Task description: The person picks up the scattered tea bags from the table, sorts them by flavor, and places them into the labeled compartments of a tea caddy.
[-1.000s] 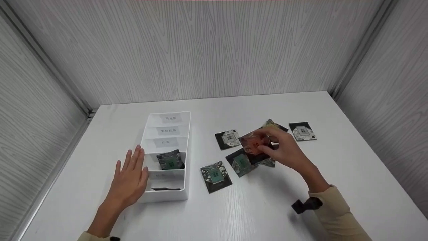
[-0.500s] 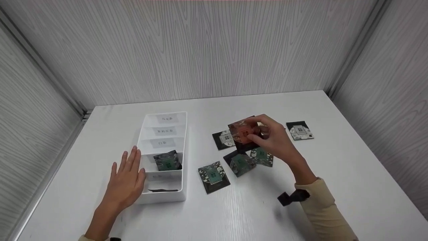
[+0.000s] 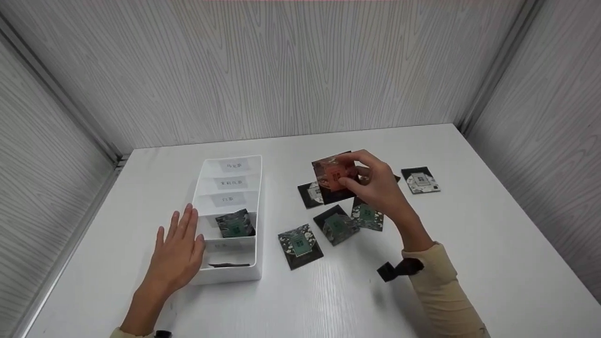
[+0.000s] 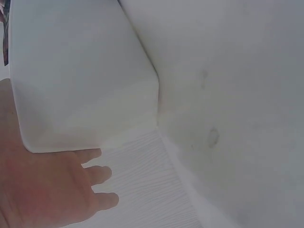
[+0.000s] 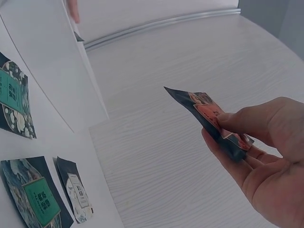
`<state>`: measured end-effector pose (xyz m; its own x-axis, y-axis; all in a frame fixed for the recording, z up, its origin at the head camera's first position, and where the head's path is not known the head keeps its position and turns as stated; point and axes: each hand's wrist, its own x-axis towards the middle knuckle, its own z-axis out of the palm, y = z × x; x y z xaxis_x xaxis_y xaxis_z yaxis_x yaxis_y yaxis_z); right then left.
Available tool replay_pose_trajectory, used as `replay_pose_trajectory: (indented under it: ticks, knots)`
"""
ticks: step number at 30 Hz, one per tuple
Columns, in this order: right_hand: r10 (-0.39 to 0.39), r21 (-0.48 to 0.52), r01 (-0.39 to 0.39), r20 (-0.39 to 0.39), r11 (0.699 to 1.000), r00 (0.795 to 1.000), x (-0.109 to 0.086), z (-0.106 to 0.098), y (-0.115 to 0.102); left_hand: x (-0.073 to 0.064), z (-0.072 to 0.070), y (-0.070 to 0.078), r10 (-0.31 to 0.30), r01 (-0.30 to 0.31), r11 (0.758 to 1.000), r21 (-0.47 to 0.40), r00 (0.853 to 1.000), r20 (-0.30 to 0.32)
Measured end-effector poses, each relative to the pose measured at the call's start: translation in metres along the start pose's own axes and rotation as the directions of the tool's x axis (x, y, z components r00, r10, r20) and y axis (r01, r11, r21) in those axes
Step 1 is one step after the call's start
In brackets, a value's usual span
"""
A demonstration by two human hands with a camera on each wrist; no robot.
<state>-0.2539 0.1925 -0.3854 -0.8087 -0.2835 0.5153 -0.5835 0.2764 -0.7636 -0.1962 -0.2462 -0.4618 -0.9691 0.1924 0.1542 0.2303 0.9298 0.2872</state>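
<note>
My right hand [image 3: 378, 188] pinches a dark tea sachet with a red label [image 3: 332, 178] between thumb and fingers, raised over the other sachets. In the right wrist view the red-labelled sachet [image 5: 209, 111] is tilted, its label towards the thumb. My left hand [image 3: 176, 253], fingers straight, lies along the left side of a white divided box [image 3: 259, 225]. The left wrist view shows the box wall [image 4: 85, 71] against that palm [image 4: 47, 185]. One green-labelled sachet [image 3: 236, 224] leans in the second compartment from the front; a dark sachet's edge [image 3: 229, 265] shows in the front one.
Green-labelled sachets [image 3: 300, 246] [image 3: 335, 224] [image 3: 367, 214] lie right of the box. White-labelled ones lie behind the held sachet [image 3: 311, 195] and farther right [image 3: 421, 180]. Paper labels [image 3: 234, 165] mark the box's compartments. Grey wood-grain panels [image 3: 291, 70] enclose the table.
My right hand has lifted the red-labelled sachet up and to the left, away from the pile, uncovering more of a green-labelled sachet. My left hand has stayed beside the box.
</note>
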Motion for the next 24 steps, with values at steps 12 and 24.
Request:
replay_pose_trajectory:
  ticks: [12,24]
  knots:
    - [-0.09,0.058,0.093,-0.047,0.994,0.995,0.013,0.02,-0.01,0.003,0.0,0.001,0.012,-0.012,1.0,0.001,1.0,-0.003]
    - [-0.097,0.111,0.099,-0.024,0.989,0.995,0.019,0.057,-0.021,-0.002,-0.001,0.0,-0.006,0.006,1.0,-0.011,1.0,0.018]
